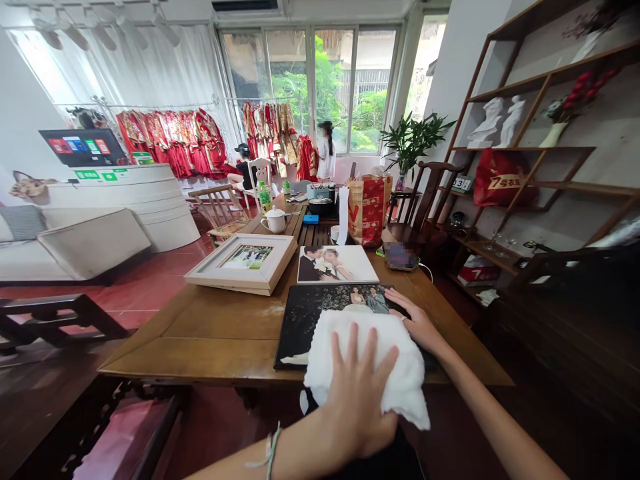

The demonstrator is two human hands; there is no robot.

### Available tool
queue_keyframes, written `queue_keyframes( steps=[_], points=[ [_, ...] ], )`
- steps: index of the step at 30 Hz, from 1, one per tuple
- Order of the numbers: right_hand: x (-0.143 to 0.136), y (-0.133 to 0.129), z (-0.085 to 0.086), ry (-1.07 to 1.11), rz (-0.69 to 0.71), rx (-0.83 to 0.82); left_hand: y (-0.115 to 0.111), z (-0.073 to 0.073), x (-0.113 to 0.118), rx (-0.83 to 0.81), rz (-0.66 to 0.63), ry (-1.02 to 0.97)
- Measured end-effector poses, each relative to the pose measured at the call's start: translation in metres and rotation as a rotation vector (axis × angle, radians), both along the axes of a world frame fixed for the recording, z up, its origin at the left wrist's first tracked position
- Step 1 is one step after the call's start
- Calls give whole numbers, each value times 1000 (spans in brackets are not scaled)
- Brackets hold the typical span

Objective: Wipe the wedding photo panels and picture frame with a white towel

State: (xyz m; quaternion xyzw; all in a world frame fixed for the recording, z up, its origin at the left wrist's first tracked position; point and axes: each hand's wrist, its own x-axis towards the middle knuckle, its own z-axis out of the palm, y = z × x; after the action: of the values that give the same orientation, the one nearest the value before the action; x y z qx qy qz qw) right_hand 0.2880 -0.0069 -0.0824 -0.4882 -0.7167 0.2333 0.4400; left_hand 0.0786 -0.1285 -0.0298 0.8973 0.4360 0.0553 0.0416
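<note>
"Where's the white cloth (pixel 411 353)?"

"On the dark photo (pixel 303 320), overhanging the near edge of the table (pixel 215 333). The left hand (pixel 356 390) presses it with fingers spread, unclenched, likely for even contact."

"And the right hand (pixel 419 325)?"

"Also loose, resting by the photo's far right corner, probably so it can't slide."

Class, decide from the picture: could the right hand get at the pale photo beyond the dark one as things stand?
Probably yes: the right hand is at the far right corner of the dark photo, and the pale photo lies just beyond, with nothing standing between.
</note>
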Motion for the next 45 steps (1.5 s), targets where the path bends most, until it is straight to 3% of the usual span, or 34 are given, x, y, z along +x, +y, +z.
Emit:
queue_keyframes(
  steps=[8,11,14,19,22,25,32,35,39,45],
  points=[
    [1,1,-4,22,1,-12,102,25,5,21,181,89],
    [0,0,-3,12,-8,-16,120,25,3,52,188,106],
    [-1,-1,-2,6,-14,-16,104,14,-2,106,174,82],
    [-1,-1,-1,15,-6,-3,28,-3,-14,89,42,49],
    [-1,0,-1,19,2,8,2,-3,-20,39,-45,39],
    [-1,0,-2,22,0,5,16,4,-23,22,-55,45],
    [-1,-2,-1,16,-10,-11,109,14,-41,86,126,99],
    [-2,-3,1,6,-17,-18,121,16,-53,70,138,126],
    [-3,-4,2,11,-16,-18,98,18,-64,72,125,123],
    [-3,-2,-1,17,-22,-5,21,24,-64,-47,27,137]
  ],
)
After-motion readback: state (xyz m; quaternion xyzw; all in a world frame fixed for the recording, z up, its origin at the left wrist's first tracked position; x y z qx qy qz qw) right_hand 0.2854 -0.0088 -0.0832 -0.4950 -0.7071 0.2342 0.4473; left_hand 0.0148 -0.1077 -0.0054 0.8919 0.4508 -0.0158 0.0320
